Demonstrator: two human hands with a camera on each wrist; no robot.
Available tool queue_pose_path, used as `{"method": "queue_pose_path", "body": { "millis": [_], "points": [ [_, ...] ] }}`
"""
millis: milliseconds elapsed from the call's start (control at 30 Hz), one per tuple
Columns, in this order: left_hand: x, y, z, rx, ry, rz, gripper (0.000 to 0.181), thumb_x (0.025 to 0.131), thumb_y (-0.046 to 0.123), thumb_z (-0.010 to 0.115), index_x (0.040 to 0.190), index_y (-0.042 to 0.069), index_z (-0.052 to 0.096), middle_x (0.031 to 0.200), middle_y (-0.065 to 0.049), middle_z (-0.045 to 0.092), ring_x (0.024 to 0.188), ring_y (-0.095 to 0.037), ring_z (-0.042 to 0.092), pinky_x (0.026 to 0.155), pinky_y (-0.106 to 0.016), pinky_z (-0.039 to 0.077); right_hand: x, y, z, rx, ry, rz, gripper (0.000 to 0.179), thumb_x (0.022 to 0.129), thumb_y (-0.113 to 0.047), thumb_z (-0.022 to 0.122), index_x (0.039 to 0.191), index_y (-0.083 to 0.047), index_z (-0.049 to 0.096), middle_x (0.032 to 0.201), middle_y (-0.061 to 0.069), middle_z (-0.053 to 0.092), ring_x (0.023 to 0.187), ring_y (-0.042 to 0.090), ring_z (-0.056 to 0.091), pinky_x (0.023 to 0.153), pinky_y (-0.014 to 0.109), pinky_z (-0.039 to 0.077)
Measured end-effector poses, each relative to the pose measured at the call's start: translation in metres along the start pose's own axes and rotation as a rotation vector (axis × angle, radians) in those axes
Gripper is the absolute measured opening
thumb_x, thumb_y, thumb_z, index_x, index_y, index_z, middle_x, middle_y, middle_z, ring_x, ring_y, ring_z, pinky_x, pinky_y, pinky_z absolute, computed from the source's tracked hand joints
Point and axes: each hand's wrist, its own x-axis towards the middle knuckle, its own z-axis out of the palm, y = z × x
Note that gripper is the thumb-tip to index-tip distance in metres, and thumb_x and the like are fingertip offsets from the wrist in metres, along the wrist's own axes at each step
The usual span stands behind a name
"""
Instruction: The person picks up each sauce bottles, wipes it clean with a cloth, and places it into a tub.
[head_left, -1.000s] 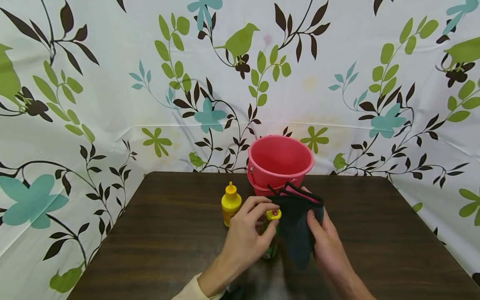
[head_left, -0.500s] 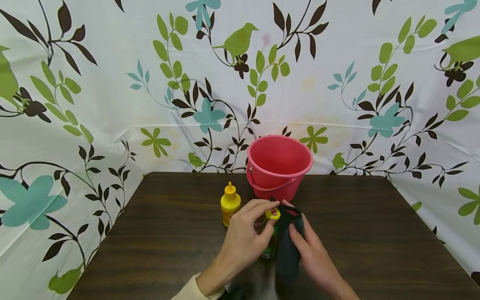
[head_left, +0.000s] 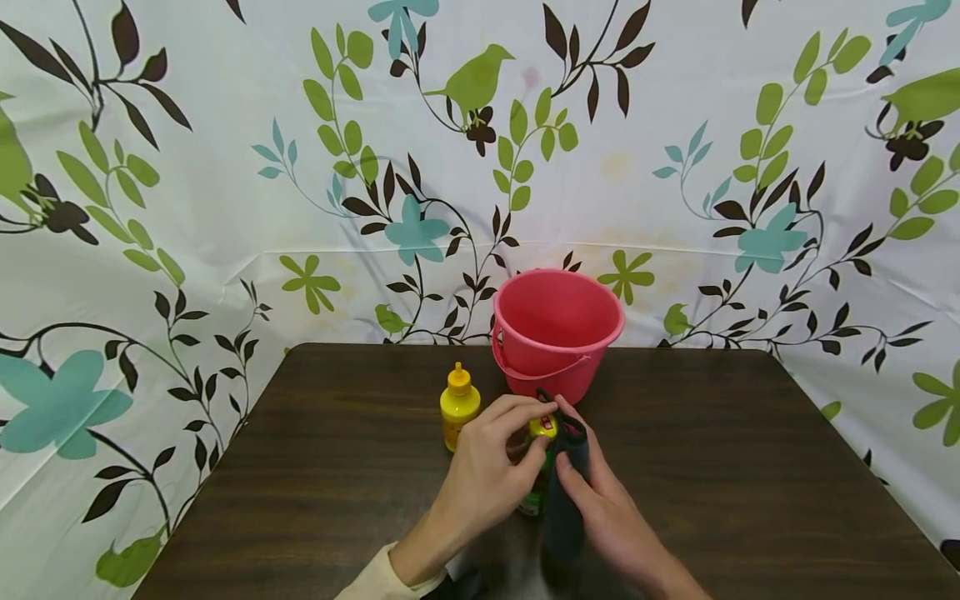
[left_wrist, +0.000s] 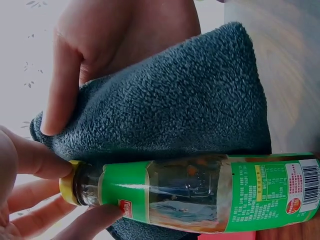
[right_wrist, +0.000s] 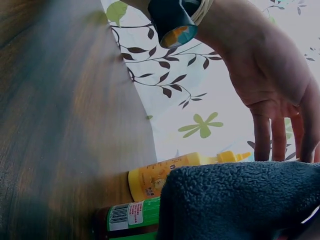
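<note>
My left hand [head_left: 480,471] pinches the yellow cap and neck of a glass bottle [left_wrist: 185,195] with a green label, which stands upright on the table. My right hand [head_left: 615,521] grips a dark blue-grey fleecy cloth [head_left: 564,508] with the thumb on its near side. In the left wrist view, the cloth [left_wrist: 165,100] hangs along the length of the bottle, right at its side, and part of it shows behind the bottle. From the right wrist, the cloth covers much of the green-labelled bottle [right_wrist: 132,217].
A yellow squeeze bottle [head_left: 459,408] with a pointed nozzle stands just left of my left hand. Behind both hands is a pink bucket [head_left: 551,367], its handle lowered. The dark wooden table [head_left: 322,467] ends at a patterned curtain [head_left: 225,167].
My right hand has brought the cloth leftward to the bottle's side, and the cloth looks narrower, turned more edge-on. The left hand has kept its hold at the cap, almost still.
</note>
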Motion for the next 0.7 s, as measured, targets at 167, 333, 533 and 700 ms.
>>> {"method": "queue_pose_path", "body": {
  "millis": [167,333,533,700],
  "points": [
    [0.001,-0.001,-0.001,0.004,-0.017,-0.003,0.038,0.091,0.007,0.078,0.127,0.019,0.077,0.123,0.006,0.071,0.084,-0.007,0.063,0.071,-0.018,0.059,0.004,0.004,0.002,0.006,0.002,0.012,0.060,0.111,-0.043,0.048,0.163,-0.051,0.018,0.176,0.000,0.018,0.157,0.037,0.024,0.118,0.076,0.032],
    [0.003,-0.001,-0.001,0.027,-0.037,0.009,0.036,0.092,0.008,0.076,0.126,0.018,0.078,0.123,0.006,0.070,0.087,-0.009,0.063,0.068,-0.020,0.057,0.008,0.010,0.004,0.000,-0.005,-0.022,0.061,0.113,-0.042,0.044,0.166,-0.044,0.014,0.176,-0.001,0.017,0.158,0.034,0.024,0.123,0.070,0.030],
    [0.003,-0.001,0.000,0.070,-0.041,0.048,0.028,0.093,0.009,0.075,0.120,0.014,0.080,0.123,0.004,0.071,0.107,-0.008,0.063,0.077,-0.025,0.062,0.011,0.022,0.007,-0.066,0.009,-0.044,0.062,0.115,-0.043,0.036,0.170,-0.026,0.015,0.178,0.000,0.019,0.163,0.026,0.017,0.130,0.042,0.024],
    [0.003,0.000,0.000,0.087,-0.049,0.055,0.028,0.093,0.010,0.075,0.120,0.016,0.079,0.123,0.004,0.070,0.108,-0.009,0.062,0.075,-0.022,0.059,0.012,0.031,0.004,-0.062,0.012,0.007,0.061,0.115,-0.043,0.036,0.168,-0.017,0.019,0.165,0.012,0.040,0.147,0.031,0.043,0.112,0.028,0.043]
  ]
}}
